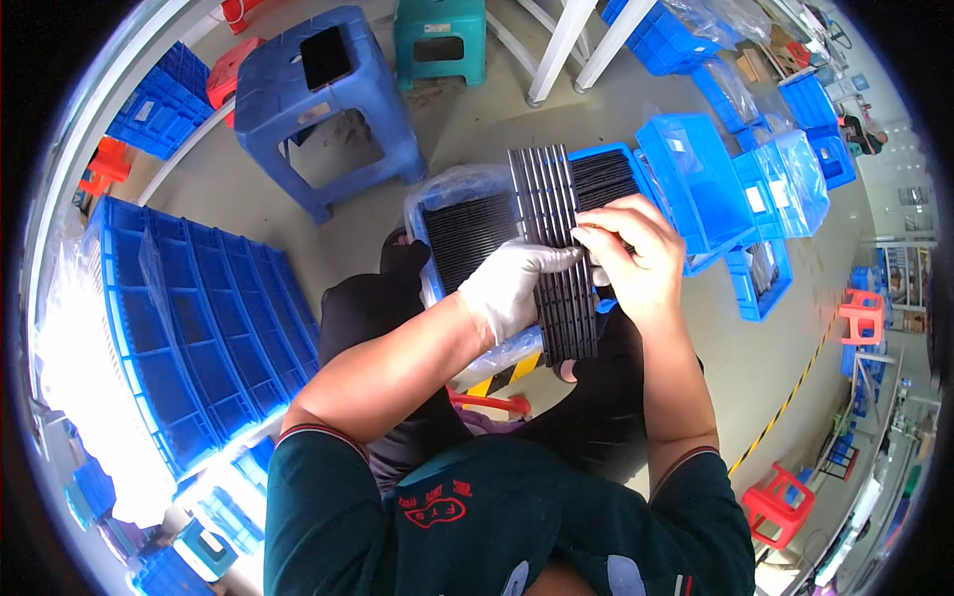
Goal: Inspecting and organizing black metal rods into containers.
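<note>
The row of black notched strips (546,194) is best handled as one flat sheet: let the left hand (505,290) carry the weight from beneath, while the right hand (636,256) works lightly at the edge. Too hard a squeeze would probably make the strips ride over one another or fan apart; a gentle, even sideways pressure should keep them parallel and their ends level. Holding the row low over the open blue crate (628,152) would be sensible, so that a slipped strip lands among the other strips.

The row stands lengthwise between the hands, its far end reaching well beyond them and its near end toward the person's knees. The left hand, in a pale glove, is closed around it from the left, thumb lying across the top; its fingers underneath are mostly hidden. The bare right hand is curled, thumb and forefinger nearly together in a pinch on the right edge, slightly farther out than the left thumb. More black strips (462,240) lie packed below, just left of the row.
</note>
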The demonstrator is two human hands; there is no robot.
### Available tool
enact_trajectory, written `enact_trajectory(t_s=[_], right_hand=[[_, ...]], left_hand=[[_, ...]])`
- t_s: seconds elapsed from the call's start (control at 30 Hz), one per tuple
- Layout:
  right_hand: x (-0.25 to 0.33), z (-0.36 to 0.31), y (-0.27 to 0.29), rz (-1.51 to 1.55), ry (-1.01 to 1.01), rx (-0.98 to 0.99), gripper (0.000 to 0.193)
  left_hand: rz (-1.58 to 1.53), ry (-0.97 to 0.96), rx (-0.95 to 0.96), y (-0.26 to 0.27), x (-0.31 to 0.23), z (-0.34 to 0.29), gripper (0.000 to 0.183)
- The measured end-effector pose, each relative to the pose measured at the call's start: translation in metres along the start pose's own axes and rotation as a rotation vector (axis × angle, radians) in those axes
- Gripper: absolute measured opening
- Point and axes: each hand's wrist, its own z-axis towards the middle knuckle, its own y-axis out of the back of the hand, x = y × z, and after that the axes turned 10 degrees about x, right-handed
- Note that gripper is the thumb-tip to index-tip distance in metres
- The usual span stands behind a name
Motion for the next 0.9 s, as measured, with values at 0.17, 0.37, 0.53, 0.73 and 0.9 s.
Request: enact_trajectory(t_s=[0.17, 0.37, 0.53, 0.73, 0.9], right_hand=[[-0.006, 0.002, -0.006, 0.015, -0.011, 0.02, 0.014], [-0.009, 0.001, -0.008, 0.0, 0.013, 0.033, 0.014], [-0.004, 0.003, -0.01, -0.266, 0.203, 0.028, 0.013], [0.006, 0.003, -0.009, -0.446, 0.197, 0.095, 0.011], [0.0, 0.003, -0.01, -0.417, 0.193, 0.095, 0.012]], left_hand=[[-0.008, -0.016, 0.022, 0.006, 0.003, 0.002, 0.022], [0.005, -0.011, 0.015, 0.007, 0.003, 0.002, 0.022], [0.012, -0.031, -0.004, 0.009, 0.005, 0.002, 0.019], [0.03, -0.05, 0.016, 0.018, 0.009, 0.005, 0.016], [0.02, -0.026, -0.012, 0.017, 0.011, 0.006, 0.016]])
